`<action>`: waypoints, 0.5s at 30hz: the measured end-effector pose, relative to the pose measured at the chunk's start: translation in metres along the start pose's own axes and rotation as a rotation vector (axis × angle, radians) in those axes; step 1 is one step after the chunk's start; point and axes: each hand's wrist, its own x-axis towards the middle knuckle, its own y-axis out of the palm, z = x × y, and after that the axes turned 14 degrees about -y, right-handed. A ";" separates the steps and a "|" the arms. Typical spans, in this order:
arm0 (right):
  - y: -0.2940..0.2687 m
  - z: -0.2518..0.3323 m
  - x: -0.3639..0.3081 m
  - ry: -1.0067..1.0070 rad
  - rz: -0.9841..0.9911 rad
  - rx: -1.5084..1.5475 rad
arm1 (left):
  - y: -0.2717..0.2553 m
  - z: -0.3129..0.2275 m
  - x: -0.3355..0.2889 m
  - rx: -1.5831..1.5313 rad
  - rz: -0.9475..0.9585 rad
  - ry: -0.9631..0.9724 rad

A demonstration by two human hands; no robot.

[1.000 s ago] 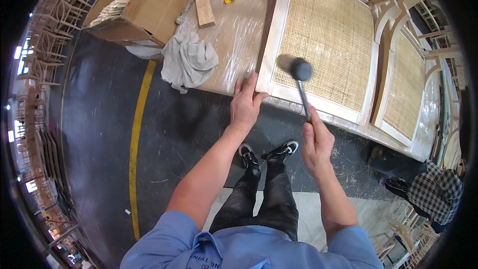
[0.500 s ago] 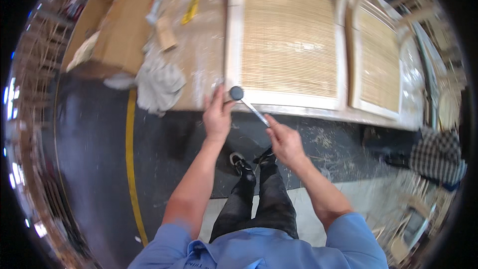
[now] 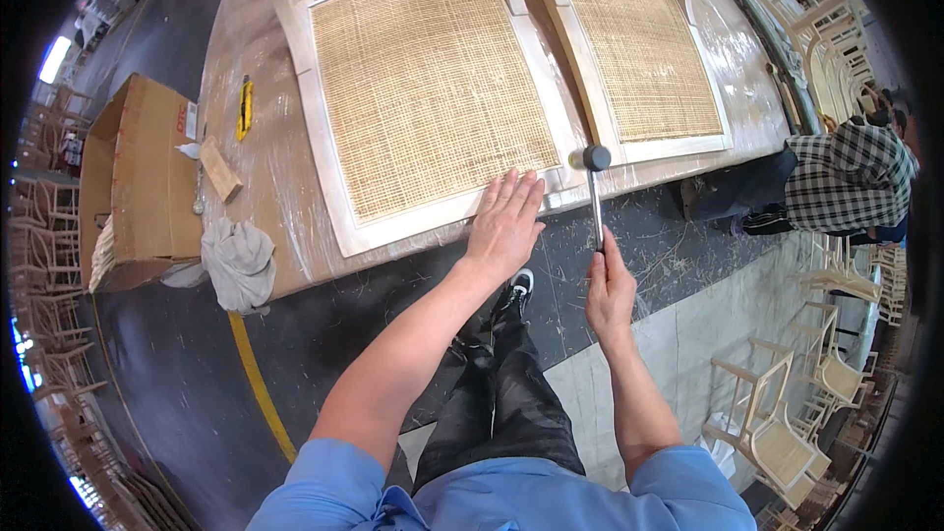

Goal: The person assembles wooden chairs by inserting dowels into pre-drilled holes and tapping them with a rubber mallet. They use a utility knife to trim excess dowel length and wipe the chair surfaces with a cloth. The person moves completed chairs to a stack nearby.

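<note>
Saw the cane-panelled frame (image 3: 433,88) cut off by the upper edge and the butt of the mallet (image 3: 595,202) hidden in the right hand (image 3: 612,295), right of centre. Could barely make out the tiny chairs (image 3: 44,236) at the left rim.

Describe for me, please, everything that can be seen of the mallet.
The mallet has a short, rounded head, black at one end and pale yellowish at the other, and a slim, silvery, metal-looking shaft. The right hand's grip closes around the lower end of its handle. The shaft points away from the person, its head near the front right corner of the larger woven panel; whether it touches the wood cannot be told.
</note>
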 end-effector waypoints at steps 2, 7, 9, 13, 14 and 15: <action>-0.006 0.008 0.005 -0.114 -0.082 0.075 | 0.009 0.001 0.003 0.042 0.011 0.007; 0.009 -0.007 0.011 -0.443 -0.306 -0.103 | 0.017 0.001 0.003 0.082 -0.007 0.039; -0.003 -0.014 0.010 -0.145 0.001 -0.126 | 0.017 0.001 0.003 0.089 0.006 0.039; -0.008 -0.008 0.008 -0.067 -0.082 0.081 | 0.014 0.006 0.000 0.129 0.008 0.014; -0.006 -0.003 0.007 -0.101 -0.167 0.151 | 0.013 0.007 -0.001 0.140 0.003 0.006; -0.001 -0.004 0.002 -0.120 -0.255 0.261 | 0.014 0.004 -0.004 0.127 0.022 0.005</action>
